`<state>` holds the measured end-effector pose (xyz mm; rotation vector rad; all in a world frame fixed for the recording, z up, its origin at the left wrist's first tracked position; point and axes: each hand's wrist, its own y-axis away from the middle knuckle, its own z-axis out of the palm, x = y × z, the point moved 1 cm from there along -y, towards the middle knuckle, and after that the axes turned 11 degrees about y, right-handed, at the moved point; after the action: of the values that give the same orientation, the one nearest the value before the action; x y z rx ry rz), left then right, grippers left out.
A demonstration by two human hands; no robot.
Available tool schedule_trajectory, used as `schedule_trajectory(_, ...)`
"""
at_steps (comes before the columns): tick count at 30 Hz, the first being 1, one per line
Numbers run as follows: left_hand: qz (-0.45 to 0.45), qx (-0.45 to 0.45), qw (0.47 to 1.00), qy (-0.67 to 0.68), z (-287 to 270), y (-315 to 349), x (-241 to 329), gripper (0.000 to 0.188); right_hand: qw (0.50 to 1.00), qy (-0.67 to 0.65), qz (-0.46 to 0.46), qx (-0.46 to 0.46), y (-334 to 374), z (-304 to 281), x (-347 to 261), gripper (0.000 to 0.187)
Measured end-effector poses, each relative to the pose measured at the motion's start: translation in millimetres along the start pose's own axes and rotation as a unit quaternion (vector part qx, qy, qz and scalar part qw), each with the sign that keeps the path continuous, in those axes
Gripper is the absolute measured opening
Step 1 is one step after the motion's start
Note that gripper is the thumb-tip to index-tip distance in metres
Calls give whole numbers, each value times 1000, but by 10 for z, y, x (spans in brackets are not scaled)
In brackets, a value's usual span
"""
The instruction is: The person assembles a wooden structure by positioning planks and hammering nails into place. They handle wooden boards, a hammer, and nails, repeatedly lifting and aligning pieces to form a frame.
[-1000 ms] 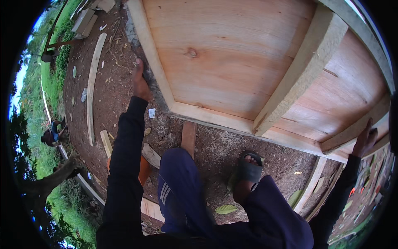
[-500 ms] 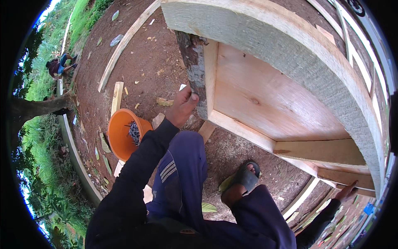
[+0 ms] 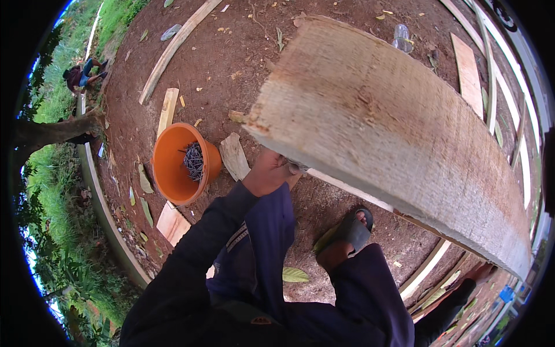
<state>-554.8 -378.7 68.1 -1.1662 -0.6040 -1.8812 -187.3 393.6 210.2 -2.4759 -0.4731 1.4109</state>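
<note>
The wooden frame [image 3: 381,127] has tipped since earlier: its broad side now faces up, hiding the plywood, before the person's legs. The left hand [image 3: 270,173], arm slanting inward, curls its fingers on the left end; the right hand [image 3: 480,272] reaches outward to the far end, finger state unclear.

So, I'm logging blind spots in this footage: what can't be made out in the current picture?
All in the head view:
- Left hand: fingertips, hidden by the broad, pale, rough-sawn wooden board.
- Right hand: its grip, partly hidden by the board's far end.
- Round orange plastic bucket: its bottom, covered by grey metal nails.
- Distant person: hands, too small.
</note>
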Motion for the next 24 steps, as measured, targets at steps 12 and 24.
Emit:
schedule_trajectory(12, 1, -30, 985, -169, 300, 36, 710, 68, 967, 96, -226, 69, 1943, -476, -2652, 47)
schedule_trajectory(24, 28, -37, 981, -188, 270, -158, 507, 51, 869, 37, 48, -492, 3857, -776, -3037, 52)
